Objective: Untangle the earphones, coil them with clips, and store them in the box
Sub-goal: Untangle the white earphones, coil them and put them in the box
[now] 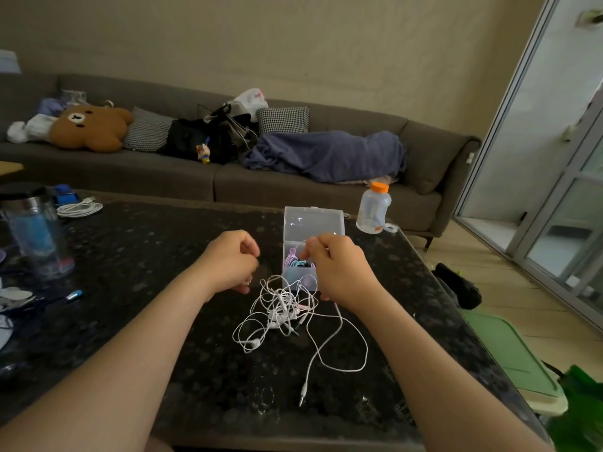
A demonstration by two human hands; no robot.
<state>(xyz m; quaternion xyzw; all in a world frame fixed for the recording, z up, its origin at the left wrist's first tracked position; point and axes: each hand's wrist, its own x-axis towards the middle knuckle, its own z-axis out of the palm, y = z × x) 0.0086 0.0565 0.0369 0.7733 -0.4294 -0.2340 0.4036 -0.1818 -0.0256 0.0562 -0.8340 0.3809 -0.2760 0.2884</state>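
Tangled earphones (280, 311) sit on the bench (146, 249), right in front of the open box (313, 223). The right hand (339, 265) covers half the box, grip pinching one strand. The left hand (231, 262) is curled, can't tell if it's holding anything. A bottle (373, 207) stands behind.

Orange-capped bottle (373, 210) on dark table (130, 256), bear cushion (91, 127) and blue blanket (326, 154) on grey sofa (359, 120)

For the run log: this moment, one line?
phase: untangling; earphones: tangled on table; right hand: pinches them; left hand: curled, hold unclear; box: open
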